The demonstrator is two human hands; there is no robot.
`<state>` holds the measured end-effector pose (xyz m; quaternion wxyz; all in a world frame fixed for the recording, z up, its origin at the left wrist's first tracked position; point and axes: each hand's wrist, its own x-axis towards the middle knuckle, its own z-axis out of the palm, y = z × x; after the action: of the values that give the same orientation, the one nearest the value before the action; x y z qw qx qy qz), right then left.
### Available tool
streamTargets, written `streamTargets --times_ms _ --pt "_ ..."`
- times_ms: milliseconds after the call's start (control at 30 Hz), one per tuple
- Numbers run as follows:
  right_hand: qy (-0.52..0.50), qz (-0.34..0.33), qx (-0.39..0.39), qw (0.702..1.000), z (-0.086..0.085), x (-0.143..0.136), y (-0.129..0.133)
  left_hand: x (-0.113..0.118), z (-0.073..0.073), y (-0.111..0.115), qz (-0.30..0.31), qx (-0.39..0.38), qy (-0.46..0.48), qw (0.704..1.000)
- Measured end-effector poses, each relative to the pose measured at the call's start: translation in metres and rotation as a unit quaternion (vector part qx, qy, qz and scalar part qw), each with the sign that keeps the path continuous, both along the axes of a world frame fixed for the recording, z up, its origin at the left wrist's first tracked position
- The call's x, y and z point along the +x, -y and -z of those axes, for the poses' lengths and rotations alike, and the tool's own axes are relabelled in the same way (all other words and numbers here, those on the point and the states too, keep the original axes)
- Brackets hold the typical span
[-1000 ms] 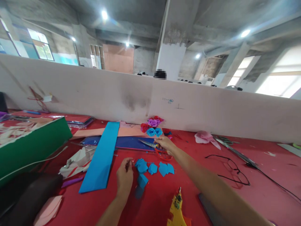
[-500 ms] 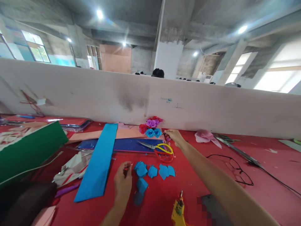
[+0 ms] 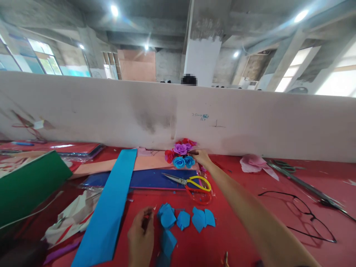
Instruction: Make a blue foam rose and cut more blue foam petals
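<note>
My right hand (image 3: 202, 157) reaches to the back of the table, its fingertips closed against the right side of a bunch of paper roses. What they pinch is hidden. The bunch has purple roses (image 3: 180, 149), a red rose (image 3: 169, 156) and blue roses (image 3: 179, 162). My left hand (image 3: 142, 233) is curled above the red table, thumb and fingers together; a tiny pale tip shows there, too small to name. Right of it lie cut blue paper petals (image 3: 167, 216), a small blue piece (image 3: 183, 220) and further blue petals (image 3: 198, 218).
Scissors (image 3: 180, 180) with yellow and red handles lie on a dark blue packet (image 3: 150, 178). A long blue paper strip (image 3: 111, 207) runs left of my left hand. Eyeglasses (image 3: 308, 215), a pink paper flower (image 3: 254, 163) and a green board (image 3: 33, 185) lie around. A white partition (image 3: 125, 111) stands behind.
My right hand has moved slightly left and its fingers now meet the rose bunch. My left hand stays curled beside the blue petals. The view has shifted, so the table things appear lower.
</note>
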<state>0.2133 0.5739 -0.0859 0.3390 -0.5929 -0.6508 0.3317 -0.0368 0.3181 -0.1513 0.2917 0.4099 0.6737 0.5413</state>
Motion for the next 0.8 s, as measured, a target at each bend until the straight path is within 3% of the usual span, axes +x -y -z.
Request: streamTargets --times_ms 233,500,800 --pt "-0.01 -0.015 0.042 0.999 0.019 -0.005 -0.019 -0.007 0.012 0.001 0.011 -0.027 -0.001 1.0" --pt "-0.051 -0.026 0.097 0.994 0.022 -0.002 -0.022 -0.008 0.01 0.0 0.025 -0.038 0.027 0.999" --pt "-0.106 -0.056 0.1 0.988 0.025 -0.003 -0.024 -0.009 0.012 -0.001 0.022 -0.049 0.044 0.998"
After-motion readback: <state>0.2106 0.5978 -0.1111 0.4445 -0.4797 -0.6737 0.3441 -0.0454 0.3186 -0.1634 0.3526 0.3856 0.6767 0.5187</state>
